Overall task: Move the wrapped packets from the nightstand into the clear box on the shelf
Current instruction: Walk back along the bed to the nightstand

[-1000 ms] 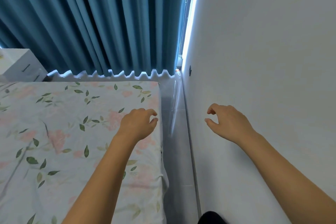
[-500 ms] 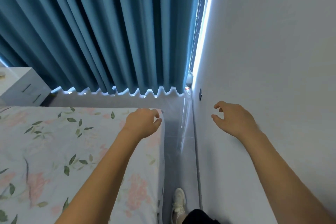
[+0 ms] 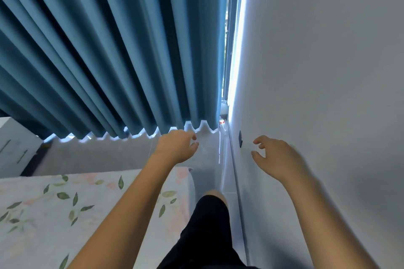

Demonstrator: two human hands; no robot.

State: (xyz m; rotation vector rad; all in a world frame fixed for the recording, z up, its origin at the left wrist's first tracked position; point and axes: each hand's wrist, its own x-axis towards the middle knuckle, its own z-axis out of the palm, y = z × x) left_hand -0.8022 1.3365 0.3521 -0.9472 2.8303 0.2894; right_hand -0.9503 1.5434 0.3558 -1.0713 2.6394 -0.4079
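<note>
No wrapped packets, clear box or shelf show in the head view. My left hand (image 3: 176, 147) is held out over the floor strip beyond the bed's corner, fingers loosely curled with nothing in them. My right hand (image 3: 276, 156) hovers in front of the white wall, fingers bent and apart, holding nothing. A white nightstand (image 3: 13, 146) with drawer handles stands at the far left edge; its top is cut off by the frame.
A bed with a floral sheet (image 3: 65, 209) fills the lower left. Blue curtains (image 3: 109, 50) hang ahead, a white wall (image 3: 328, 72) runs along the right. A narrow grey floor strip (image 3: 209, 159) lies between bed and wall, with my leg in black (image 3: 207, 225).
The view has advanced along the bed toward the curtains; the bed has slid down the frame and my leg has come into view. Both hands stay held out and hold nothing.
</note>
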